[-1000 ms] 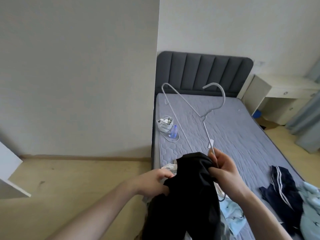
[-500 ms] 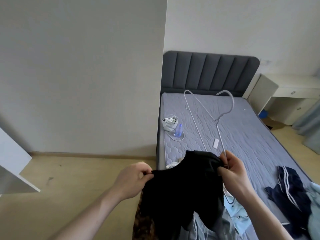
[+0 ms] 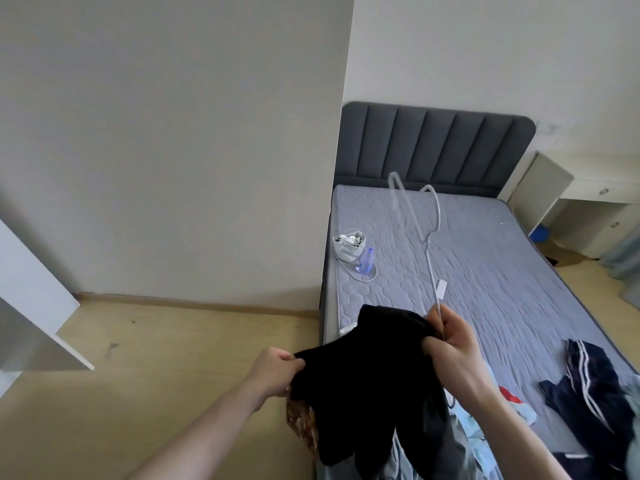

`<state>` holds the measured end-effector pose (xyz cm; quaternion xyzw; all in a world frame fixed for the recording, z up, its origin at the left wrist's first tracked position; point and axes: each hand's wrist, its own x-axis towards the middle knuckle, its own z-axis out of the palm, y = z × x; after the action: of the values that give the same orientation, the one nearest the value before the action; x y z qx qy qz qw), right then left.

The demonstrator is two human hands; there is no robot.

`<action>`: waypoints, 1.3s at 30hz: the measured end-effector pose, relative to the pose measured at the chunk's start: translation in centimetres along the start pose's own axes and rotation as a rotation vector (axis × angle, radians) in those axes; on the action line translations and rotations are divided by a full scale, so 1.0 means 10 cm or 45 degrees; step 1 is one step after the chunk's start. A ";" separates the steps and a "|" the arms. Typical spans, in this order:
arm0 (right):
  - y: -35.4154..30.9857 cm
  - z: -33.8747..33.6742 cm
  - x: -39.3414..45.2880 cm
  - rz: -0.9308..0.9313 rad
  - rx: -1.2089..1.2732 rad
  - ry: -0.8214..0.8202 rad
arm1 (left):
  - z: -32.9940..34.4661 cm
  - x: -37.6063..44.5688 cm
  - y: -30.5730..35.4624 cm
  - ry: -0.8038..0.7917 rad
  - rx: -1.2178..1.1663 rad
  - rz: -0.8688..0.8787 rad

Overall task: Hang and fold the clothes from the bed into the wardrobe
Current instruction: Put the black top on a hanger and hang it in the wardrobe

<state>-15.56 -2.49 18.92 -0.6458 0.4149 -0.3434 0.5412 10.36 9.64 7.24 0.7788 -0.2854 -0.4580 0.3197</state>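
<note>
Hands both pinching: left hand [image 3: 277, 370] grips black garment [image 3: 360, 386] at 9 o'clock, right hand [image 3: 450, 344] clamps hanger [image 3: 429, 244] plus fabric, over bed [image 3: 485, 271] edge. Better to spread neckline, then feed hanger shoulder through.

The middle of the bed [image 3: 485, 271] lies open, with a small bag [image 3: 349, 245] and bottle [image 3: 366, 260] near its left edge, dark striped clothes [image 3: 588, 386] at its right edge, and a raised wire hanger [image 3: 429, 244] above its near part.
</note>
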 end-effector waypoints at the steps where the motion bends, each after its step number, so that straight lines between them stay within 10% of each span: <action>1: 0.01 0.00 -0.01 -0.018 -0.037 -0.024 | 0.00 0.01 0.03 0.032 -0.012 -0.011; 17: 0.14 -0.52 -0.02 -0.043 -0.707 -0.103 | -0.61 -0.39 1.21 0.257 0.108 0.717; 39: -0.60 -0.58 0.02 -0.303 -0.689 -0.306 | -1.16 -0.16 1.11 0.207 0.399 0.593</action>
<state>-19.65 -4.67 25.90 -0.8462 0.3459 -0.2029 0.3509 18.41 6.56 20.96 0.7665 -0.4971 -0.2587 0.3139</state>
